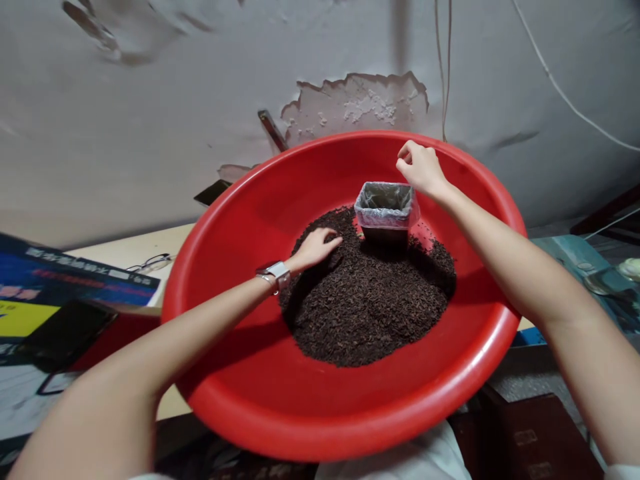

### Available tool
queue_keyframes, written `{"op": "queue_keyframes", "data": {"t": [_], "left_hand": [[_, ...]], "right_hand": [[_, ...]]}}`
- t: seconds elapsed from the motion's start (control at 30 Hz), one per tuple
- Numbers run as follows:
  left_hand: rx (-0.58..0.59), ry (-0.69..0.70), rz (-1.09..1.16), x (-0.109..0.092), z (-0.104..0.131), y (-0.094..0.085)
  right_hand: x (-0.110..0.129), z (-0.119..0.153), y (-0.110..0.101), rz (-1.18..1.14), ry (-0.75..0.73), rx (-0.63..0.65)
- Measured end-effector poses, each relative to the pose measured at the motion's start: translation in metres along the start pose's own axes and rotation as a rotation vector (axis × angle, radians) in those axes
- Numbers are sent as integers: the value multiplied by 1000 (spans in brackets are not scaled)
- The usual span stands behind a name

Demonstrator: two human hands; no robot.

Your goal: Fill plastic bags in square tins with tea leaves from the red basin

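Note:
A wide red basin (240,393) holds a mound of dark brown granules (365,313). Near the mound's back edge stands a small square container (385,217) lined with clear plastic, dark in its lower part. My left hand (315,248), with a silver watch at the wrist, rests on the left side of the granules, its fingers apart and slightly bent. Raised above the container's back right side is my right hand (420,165); its fingers are curled toward the thumb, and whether anything small is between them is hidden.
Left of the basin are a black phone (67,333), a printed box (75,273) and glasses (150,262) on a pale table (125,243). A peeling wall (150,133) rises behind. A teal surface (575,257) lies at right, a dark red stool-like object (545,433) below.

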State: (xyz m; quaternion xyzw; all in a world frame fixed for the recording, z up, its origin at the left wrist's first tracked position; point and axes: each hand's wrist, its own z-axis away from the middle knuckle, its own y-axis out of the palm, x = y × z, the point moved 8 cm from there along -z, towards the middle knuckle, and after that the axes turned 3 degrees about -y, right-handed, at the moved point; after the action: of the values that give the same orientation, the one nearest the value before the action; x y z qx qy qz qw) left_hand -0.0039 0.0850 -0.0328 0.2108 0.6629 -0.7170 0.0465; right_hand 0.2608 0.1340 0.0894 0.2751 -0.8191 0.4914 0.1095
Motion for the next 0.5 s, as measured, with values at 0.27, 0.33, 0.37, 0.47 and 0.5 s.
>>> {"op": "queue_keyframes", "data": {"t": [0.27, 0.33, 0.37, 0.47, 0.5], "left_hand": [[343, -226, -207, 26, 46, 44], [367, -223, -210, 17, 51, 39], [372, -220, -210, 13, 54, 36], [374, -207, -184, 3, 62, 32], [380, -210, -159, 1, 65, 32]], "right_hand": [[-4, -1, 6, -4, -50, -1], [-5, -1, 7, 3, -55, -2], [-5, -1, 7, 8, -54, -2], [-6, -1, 7, 17, -52, -5], [-6, -1, 7, 18, -54, -11]]}}
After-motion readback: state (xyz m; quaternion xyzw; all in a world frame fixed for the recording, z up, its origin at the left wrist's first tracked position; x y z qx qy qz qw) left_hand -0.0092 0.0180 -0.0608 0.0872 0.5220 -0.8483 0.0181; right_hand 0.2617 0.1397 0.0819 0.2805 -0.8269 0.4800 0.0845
